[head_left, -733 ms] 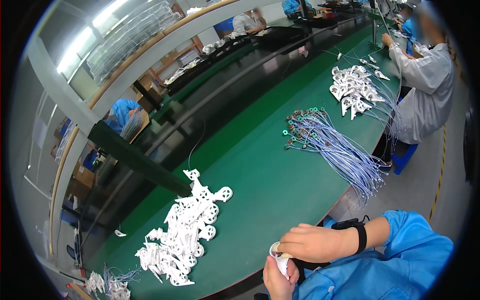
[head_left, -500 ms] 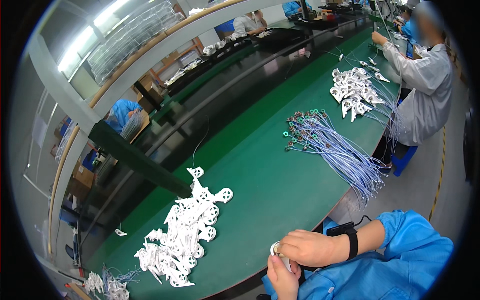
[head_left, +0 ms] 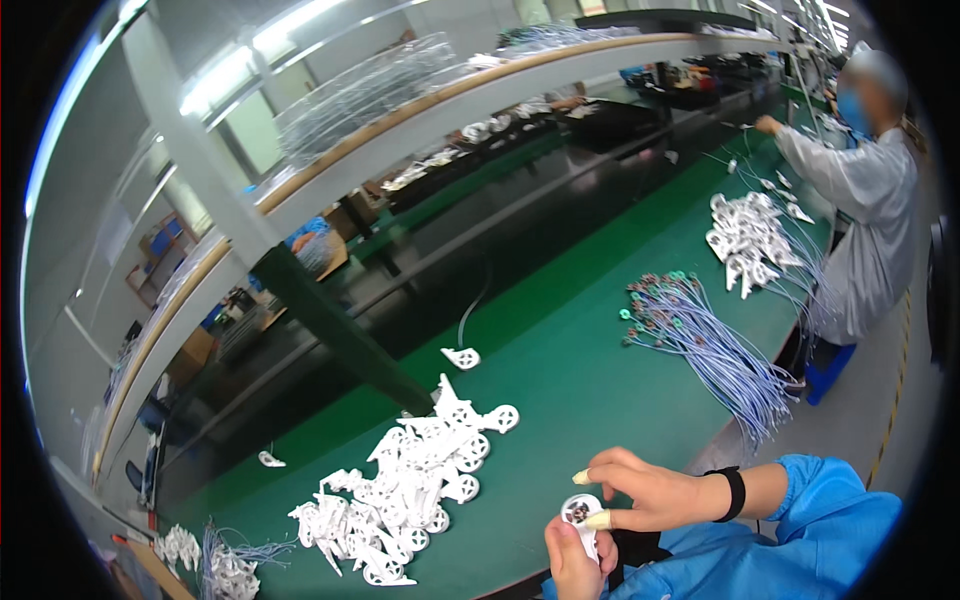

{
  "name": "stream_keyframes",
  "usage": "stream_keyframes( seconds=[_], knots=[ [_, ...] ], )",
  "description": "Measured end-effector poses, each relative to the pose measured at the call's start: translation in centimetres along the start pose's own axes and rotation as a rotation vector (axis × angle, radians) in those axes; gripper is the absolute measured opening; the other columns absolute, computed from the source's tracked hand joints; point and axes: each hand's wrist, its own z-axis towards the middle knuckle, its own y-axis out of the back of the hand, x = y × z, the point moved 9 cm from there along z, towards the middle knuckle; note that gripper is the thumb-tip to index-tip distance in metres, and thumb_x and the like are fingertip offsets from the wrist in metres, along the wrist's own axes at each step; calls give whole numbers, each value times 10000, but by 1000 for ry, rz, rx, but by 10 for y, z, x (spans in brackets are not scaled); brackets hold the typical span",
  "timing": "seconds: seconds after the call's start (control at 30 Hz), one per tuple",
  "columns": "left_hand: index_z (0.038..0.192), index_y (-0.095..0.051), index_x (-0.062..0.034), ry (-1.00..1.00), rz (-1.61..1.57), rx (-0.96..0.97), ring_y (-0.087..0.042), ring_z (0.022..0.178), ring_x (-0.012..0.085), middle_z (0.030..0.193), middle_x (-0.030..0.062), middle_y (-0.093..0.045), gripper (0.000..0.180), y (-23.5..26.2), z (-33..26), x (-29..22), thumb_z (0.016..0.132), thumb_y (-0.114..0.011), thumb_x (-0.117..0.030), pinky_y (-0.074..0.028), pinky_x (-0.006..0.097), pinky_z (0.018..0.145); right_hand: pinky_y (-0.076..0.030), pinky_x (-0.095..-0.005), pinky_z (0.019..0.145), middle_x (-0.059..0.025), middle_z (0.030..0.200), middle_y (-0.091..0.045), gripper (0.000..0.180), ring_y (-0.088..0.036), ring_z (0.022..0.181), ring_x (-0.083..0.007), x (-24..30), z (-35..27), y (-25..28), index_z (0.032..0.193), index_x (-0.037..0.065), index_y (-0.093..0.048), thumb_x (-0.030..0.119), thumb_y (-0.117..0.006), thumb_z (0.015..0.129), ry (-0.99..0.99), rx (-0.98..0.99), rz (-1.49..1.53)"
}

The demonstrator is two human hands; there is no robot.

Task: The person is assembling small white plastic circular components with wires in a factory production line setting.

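1. Head view: left hand [head_left: 575, 566], fingers closed around a white housing [head_left: 577, 504]; a dark insert shows in its round opening.
2. Right hand [head_left: 655, 496]: fingers parted and unclenched, with yellow covers [head_left: 580, 478] on the thumb and one finger. The thumb tip lies over the housing's rim; from where I stand, contact cannot be confirmed.
3. Housing location: in front of the worker, at the near edge of the green tabletop [head_left: 575, 410].
4. Left of the hands: a heap of white parts [head_left: 400, 480].
5. Beyond the hands: a bundle of bluish cables [head_left: 712, 350], near a second white heap [head_left: 745, 238].
6. Far right: a pale-coated co-worker [head_left: 865, 200], one arm extended over the tabletop.
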Motion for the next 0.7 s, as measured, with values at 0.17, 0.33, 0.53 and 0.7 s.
stream_keyframes(
  seconds=[0.17, 0.33, 0.53, 0.7],
  knots=[
    [1147, -355, -91, 114, 142, 57, -507, 442, 142, 659, 106, -534, 369, 4, 5, -13, 1008, -250, -416, -372, 217, 358, -504, -250, 699, -96, 1118, -585, 447, -596, 894, -117, -72, 21, -45, 1239, -22, -429, -16, -615, 832, -267, 288, 826],
    [1124, -394, -54, -154, 416, 5, -596, 571, 180, 844, 165, -594, 273, 42, 33, -79, 1012, -348, -299, -471, 224, 481, -497, -260, 670, -102, 1004, -621, 312, -627, 841, -169, -82, 123, 83, 1157, 15, -493, 89, -598, 873, -217, -246, 1024],
    [977, -565, -3, -490, 1078, -63, -593, 671, 201, 777, 100, -595, 121, 36, 97, -107, 884, -546, -77, -480, 307, 597, -487, -281, 711, -97, 1007, -574, 336, -602, 858, -198, -123, 40, 136, 1165, 13, -458, 78, -598, 866, -373, -560, 793],
    [1017, -580, 13, -860, 1715, 32, -497, 906, 382, 931, 180, -540, 273, -15, 132, -95, 758, -636, -49, -420, 455, 811, -458, -208, 623, -50, 866, -604, 256, -585, 767, -110, -129, -37, 156, 1095, 16, -530, 70, -603, 856, -407, -580, 745]
  ],
)
